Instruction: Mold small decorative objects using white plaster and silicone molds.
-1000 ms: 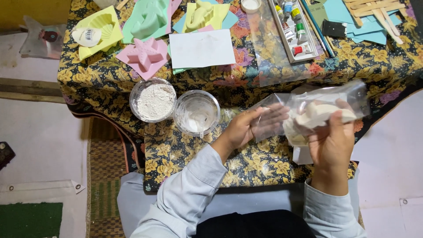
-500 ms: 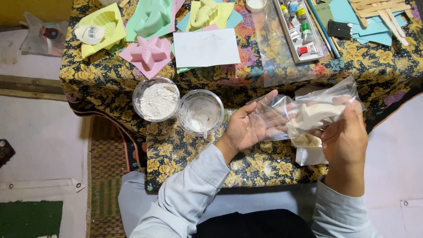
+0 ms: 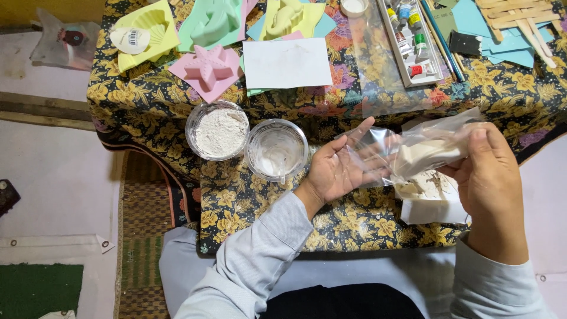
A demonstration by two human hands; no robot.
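My right hand (image 3: pixel 490 177) grips a clear plastic bag (image 3: pixel 413 147) that holds white powder, lifted a little above the table. My left hand (image 3: pixel 336 168) lies palm up under the bag's open left end, fingers spread, touching the plastic. Two clear round cups stand to the left on the floral tablecloth (image 3: pixel 248 201): one cup (image 3: pixel 217 130) full of white powder, and one (image 3: pixel 276 150) with only a white film inside. A white paper (image 3: pixel 434 201) dusted with powder lies under the bag.
Coloured plastic moulds lie at the back: yellow shell (image 3: pixel 147 32), pink starfish (image 3: pixel 208 66), green (image 3: pixel 212 23), yellow (image 3: pixel 289 18). A white sheet (image 3: pixel 287 62), a paint tube tray (image 3: pixel 410 41), wooden sticks (image 3: pixel 520 18) and blue papers sit farther back.
Both hands and the bag have shifted slightly left and down. My left hand has opened out flat beneath the bag's end.
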